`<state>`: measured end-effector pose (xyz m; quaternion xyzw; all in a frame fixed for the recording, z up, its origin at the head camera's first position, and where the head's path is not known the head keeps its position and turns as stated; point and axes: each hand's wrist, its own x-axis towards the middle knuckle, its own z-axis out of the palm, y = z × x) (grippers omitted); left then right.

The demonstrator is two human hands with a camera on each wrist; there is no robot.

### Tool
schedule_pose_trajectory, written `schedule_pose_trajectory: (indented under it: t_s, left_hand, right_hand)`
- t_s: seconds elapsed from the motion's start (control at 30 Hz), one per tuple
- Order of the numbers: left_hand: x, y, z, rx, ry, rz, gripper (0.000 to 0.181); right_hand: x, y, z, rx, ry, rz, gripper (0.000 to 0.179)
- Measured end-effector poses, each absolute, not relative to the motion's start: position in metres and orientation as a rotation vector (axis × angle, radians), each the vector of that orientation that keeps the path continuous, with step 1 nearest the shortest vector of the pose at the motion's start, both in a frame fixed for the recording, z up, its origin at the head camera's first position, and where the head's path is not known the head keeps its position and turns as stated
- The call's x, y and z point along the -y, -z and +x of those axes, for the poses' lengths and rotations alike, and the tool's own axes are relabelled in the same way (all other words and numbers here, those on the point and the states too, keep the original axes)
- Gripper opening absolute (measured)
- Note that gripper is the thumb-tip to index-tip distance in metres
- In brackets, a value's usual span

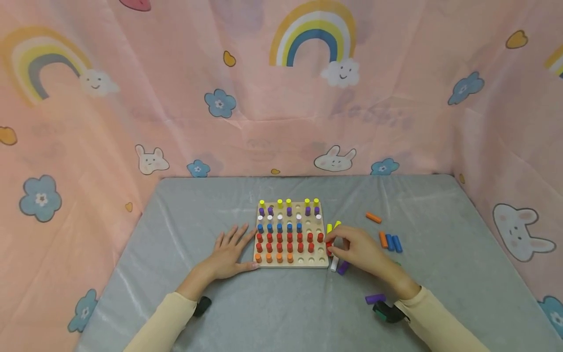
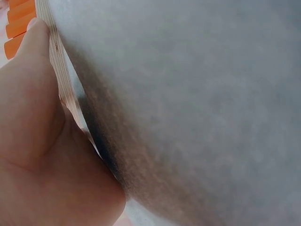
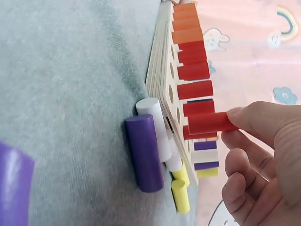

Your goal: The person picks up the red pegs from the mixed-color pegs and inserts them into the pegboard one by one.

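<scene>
A wooden pegboard [image 1: 294, 264] lies on the table with rows of yellow, purple, white, blue, red and orange pegs; several holes hold no peg. My left hand [image 1: 228, 256] rests at its left side, fingers spread, with the thumb by the near corner. In the right wrist view, my right hand [image 3: 277, 150] pinches a red peg [image 3: 209, 124] between thumb and finger, its free end close over the board's right side. Beside that edge lie a white peg [image 3: 157, 132], a purple peg [image 3: 145, 155] and yellow pegs [image 3: 180, 196].
Farther right on the grey table [image 1: 211, 205] lie an orange peg [image 1: 373, 217], another orange peg [image 1: 383, 240] and two blue pegs [image 1: 398, 243]. One purple peg [image 1: 375, 298] sits near my right wrist. A pink patterned cloth [image 1: 272, 127] hangs behind the table.
</scene>
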<state>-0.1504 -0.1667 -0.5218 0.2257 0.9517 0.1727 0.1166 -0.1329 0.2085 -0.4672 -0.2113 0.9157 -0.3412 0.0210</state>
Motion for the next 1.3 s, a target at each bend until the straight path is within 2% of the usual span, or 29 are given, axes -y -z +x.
schedule_pose_trajectory:
  t_s: [0.67,1.3]
  left_hand:
    - [0.164,0.508,-0.147,-2.768,-0.499,0.667,0.095]
    - [0.164,0.513,-0.145,-2.767,-0.493,0.662,0.095]
  right_hand:
    - [-0.195,0.474,-0.139,-2.872,1.083,-0.682,0.017]
    - [-0.197,0.484,-0.135,-2.855,1.107,-0.694,0.018]
